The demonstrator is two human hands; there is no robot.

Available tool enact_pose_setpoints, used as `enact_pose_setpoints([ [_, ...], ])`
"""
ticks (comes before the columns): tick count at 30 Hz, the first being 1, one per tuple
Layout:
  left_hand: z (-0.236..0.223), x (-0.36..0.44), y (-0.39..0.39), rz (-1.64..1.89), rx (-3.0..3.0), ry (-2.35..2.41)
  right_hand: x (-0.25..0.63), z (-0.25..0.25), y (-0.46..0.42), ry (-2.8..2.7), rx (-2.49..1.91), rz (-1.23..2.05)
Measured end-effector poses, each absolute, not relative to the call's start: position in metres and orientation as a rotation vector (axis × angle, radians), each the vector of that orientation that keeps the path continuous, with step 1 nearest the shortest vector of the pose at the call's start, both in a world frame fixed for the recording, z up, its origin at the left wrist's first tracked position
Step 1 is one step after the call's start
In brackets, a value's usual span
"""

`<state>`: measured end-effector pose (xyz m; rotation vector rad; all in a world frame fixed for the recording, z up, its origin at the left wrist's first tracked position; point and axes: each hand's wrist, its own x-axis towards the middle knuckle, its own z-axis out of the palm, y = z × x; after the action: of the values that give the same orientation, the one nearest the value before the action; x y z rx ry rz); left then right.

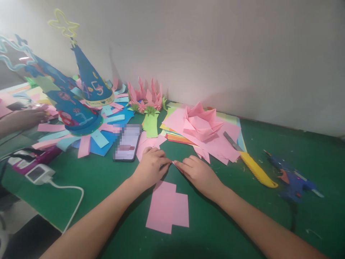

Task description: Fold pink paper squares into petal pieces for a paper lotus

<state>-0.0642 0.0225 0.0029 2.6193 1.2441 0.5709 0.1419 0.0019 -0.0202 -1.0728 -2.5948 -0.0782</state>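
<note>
My left hand (pixel 153 163) and my right hand (pixel 198 174) meet at their fingertips over the table, each closed in a pinch. A tiny pale bit shows at the right fingertips; whatever they hold is too small to name. Just below the hands lie two overlapping pink paper rectangles (pixel 163 208). Behind my left hand is some cut pink paper (pixel 147 142). Beyond my right hand, a folded pink paper flower (pixel 202 122) rests on a stack of coloured paper (pixel 172 126).
A yellow utility knife (pixel 257 169), blade out, and a blue glue gun (pixel 292 180) lie right on the green table (pixel 231 230). Left are a phone (pixel 128 144), blue cone hats (pixel 91 79), a white charger (pixel 40 173) and another person's hand (pixel 24 120). A pink paper crown (pixel 147 97) stands behind.
</note>
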Motion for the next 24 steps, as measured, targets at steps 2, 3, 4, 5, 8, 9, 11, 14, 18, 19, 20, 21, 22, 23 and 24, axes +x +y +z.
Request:
enact_pose_setpoints([
  [2,0.0028,-0.0641,0.0223,0.574,2.626,1.239,0.1421,-0.0193,0.0022,-2.605,-1.057,-0.103],
  [3,0.0029,-0.064,0.0221,0.575,2.63,1.235,0.1422,-0.0188,0.0022,-2.606,-1.052,-0.111],
  [4,0.003,-0.0637,0.0219,0.575,2.636,1.232,0.1422,-0.0184,0.0022,-2.604,-1.051,-0.114],
  [5,0.0033,-0.0635,0.0216,0.575,2.642,1.23,0.1422,-0.0181,0.0021,-2.601,-1.05,-0.114],
  [8,0.0044,-0.0627,0.0204,0.582,2.663,1.223,0.142,-0.0181,0.0018,-2.588,-1.05,-0.111],
  [9,0.0046,-0.0625,0.02,0.587,2.67,1.219,0.1419,-0.0184,0.0018,-2.589,-1.05,-0.111],
  [11,0.0046,-0.0624,0.0194,0.587,2.682,1.204,0.1417,-0.019,0.0017,-2.59,-1.05,-0.119],
  [14,0.0036,-0.0628,0.0195,0.559,2.677,1.194,0.1416,-0.0197,0.0018,-2.589,-1.04,-0.121],
  [18,0.004,-0.0632,0.0204,0.521,2.639,1.238,0.1424,-0.0193,0.0021,-2.614,-1.01,-0.129],
  [19,0.0045,-0.0632,0.0206,0.514,2.627,1.251,0.1426,-0.0189,0.0022,-2.628,-0.998,-0.136],
  [20,0.0051,-0.0631,0.0208,0.508,2.616,1.263,0.1428,-0.0184,0.0024,-2.643,-0.985,-0.143],
  [21,0.0057,-0.0631,0.0209,0.499,2.606,1.274,0.1429,-0.0178,0.0027,-2.658,-0.972,-0.152],
  [22,0.0061,-0.063,0.0211,0.491,2.599,1.283,0.1429,-0.0171,0.003,-2.671,-0.958,-0.163],
  [23,0.0063,-0.0629,0.0212,0.485,2.592,1.291,0.1429,-0.0164,0.0033,-2.681,-0.945,-0.174],
  [24,0.0062,-0.0627,0.0213,0.483,2.586,1.297,0.1427,-0.0158,0.0035,-2.689,-0.932,-0.183],
])
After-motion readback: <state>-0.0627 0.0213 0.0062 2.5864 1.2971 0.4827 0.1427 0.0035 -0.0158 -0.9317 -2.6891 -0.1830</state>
